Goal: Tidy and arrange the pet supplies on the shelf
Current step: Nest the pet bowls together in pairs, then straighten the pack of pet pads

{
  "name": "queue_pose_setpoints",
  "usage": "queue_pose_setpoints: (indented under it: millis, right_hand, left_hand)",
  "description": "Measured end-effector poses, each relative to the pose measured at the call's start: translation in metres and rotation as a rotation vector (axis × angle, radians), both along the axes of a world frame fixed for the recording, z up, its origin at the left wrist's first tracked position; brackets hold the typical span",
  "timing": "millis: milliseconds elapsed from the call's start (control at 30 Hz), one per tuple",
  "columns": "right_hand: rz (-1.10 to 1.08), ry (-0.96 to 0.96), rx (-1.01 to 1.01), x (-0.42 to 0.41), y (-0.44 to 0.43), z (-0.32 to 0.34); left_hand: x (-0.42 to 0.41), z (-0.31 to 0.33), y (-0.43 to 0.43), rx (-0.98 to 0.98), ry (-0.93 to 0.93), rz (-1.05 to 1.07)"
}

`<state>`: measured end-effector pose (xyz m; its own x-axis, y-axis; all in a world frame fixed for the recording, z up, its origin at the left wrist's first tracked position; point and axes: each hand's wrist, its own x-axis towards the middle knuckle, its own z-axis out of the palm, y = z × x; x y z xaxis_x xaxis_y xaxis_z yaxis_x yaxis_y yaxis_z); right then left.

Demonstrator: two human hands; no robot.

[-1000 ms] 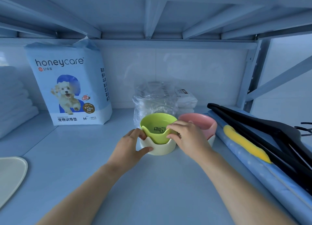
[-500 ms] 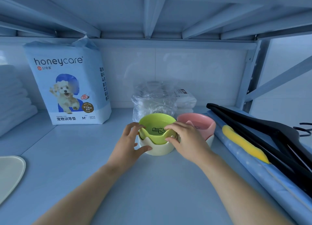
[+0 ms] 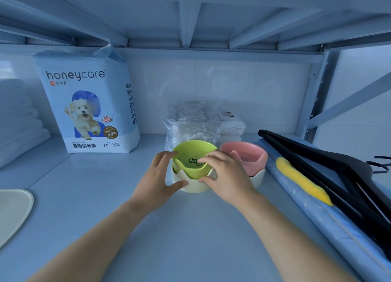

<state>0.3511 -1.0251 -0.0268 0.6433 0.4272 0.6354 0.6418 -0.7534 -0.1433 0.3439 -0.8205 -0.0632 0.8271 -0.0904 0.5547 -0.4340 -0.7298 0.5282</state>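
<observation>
A green pet bowl (image 3: 193, 154) sits in a cream base (image 3: 193, 187) in the middle of the shelf. My left hand (image 3: 157, 181) grips the bowl and base from the left, thumb on the base's front, fingers at the green rim. My right hand (image 3: 226, 175) holds them from the right, fingers over the green rim, thumb on the base. A pink bowl (image 3: 247, 156) in a white base stands just to the right, touching my right hand's far side.
A honeycare pad bag (image 3: 88, 108) stands at the back left, folded white towels (image 3: 17, 120) beside it. A clear plastic packet (image 3: 194, 120) lies behind the bowls. Black hangers (image 3: 330, 175), a yellow strip (image 3: 300, 181) and a blue mat (image 3: 317, 216) lie on the right. A cream mat (image 3: 12, 211) is at left.
The green bowl and base have shifted slightly left and nearer with both hands still on them; my left thumb has slid round the base's front.
</observation>
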Motion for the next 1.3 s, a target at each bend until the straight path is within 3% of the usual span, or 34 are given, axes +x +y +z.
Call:
queue_pose_setpoints:
  millis: [333,700,933,1300]
  right_hand:
    - [0.112,-0.042,-0.034,-0.008,0.050,0.022]
    - [0.167,0.051,-0.159,0.018,0.194,0.023]
    - [0.098,0.070,-0.112,0.050,0.273,0.009]
    - [-0.049,-0.030,-0.116,0.079,0.317,0.001]
  left_hand:
    - [-0.008,0.029,0.053,0.239,-0.030,0.060]
    - [-0.004,0.048,0.224,0.320,0.050,0.247]
    - [0.010,0.039,0.305,0.436,0.132,0.293]
    - [0.063,0.036,0.358,0.259,0.170,0.324]
